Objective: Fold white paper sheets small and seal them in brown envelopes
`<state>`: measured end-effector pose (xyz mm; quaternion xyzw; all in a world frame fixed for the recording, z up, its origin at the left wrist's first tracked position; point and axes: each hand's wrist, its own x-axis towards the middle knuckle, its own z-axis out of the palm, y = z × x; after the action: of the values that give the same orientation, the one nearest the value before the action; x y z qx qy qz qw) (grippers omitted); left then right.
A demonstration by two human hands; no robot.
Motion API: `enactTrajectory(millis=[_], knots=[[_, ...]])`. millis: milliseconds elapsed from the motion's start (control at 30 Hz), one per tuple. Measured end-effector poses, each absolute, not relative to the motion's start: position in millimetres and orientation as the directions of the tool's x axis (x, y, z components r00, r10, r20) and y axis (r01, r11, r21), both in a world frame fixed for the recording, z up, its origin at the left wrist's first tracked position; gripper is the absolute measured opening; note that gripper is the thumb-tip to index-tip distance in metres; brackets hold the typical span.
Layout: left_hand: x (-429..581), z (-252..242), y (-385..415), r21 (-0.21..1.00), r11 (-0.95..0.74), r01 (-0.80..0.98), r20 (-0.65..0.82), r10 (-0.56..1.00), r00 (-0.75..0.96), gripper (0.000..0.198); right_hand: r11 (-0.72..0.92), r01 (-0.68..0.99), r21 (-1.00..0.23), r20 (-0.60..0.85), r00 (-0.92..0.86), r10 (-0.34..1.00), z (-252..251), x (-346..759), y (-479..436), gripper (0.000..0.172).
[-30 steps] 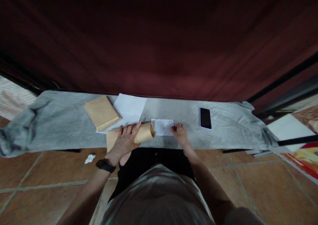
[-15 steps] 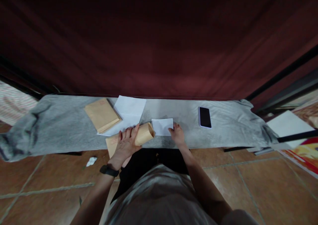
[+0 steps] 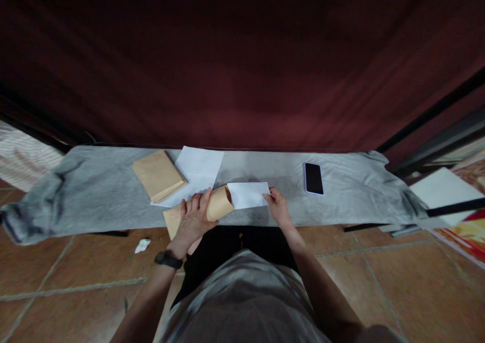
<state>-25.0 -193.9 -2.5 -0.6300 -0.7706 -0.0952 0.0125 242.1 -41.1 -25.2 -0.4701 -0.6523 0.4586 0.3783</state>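
My left hand (image 3: 193, 219) is wrapped round a brown envelope (image 3: 219, 205) and bows its mouth open toward the right, near the front edge of the cloth. My right hand (image 3: 278, 205) pinches the right end of a folded white paper (image 3: 248, 194), whose left end sits at the envelope's mouth. A black watch is on my left wrist.
A grey cloth (image 3: 91, 196) covers the low bench. A stack of brown envelopes (image 3: 157, 175) and white sheets (image 3: 199, 168) lie at the back left, a phone (image 3: 312, 178) to the right. A crumpled paper scrap (image 3: 142, 245) lies on the tiled floor. A dark red curtain hangs behind.
My right hand has shifted its grip to the paper's right end and slid the paper left, so its left end now meets the envelope's mouth. My left hand stays on the envelope.
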Motion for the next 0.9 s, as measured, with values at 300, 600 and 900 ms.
enactTrajectory(millis=[300, 600, 900], knots=[[-18.7, 1.3, -191.9, 0.094, 0.124, 0.988, 0.203, 0.969, -0.141, 0.107, 0.198, 0.353, -0.914, 0.061, -0.363, 0.930, -11.2, 243.9, -31.3, 0.015], [3.0, 6.4, -175.0, 0.126, 0.032, 0.991, 0.269, 0.961, -0.065, 0.105, 0.168, 0.370, -0.914, 0.043, -0.324, 0.945, -10.8, 218.8, -54.7, 0.018], [19.5, 10.5, -165.4, 0.143, -0.051, 0.988, 0.279, 0.960, 0.009, 0.110, 0.124, 0.394, -0.911, -0.028, -0.357, 0.934, -8.0, 198.8, -68.5, 0.011]])
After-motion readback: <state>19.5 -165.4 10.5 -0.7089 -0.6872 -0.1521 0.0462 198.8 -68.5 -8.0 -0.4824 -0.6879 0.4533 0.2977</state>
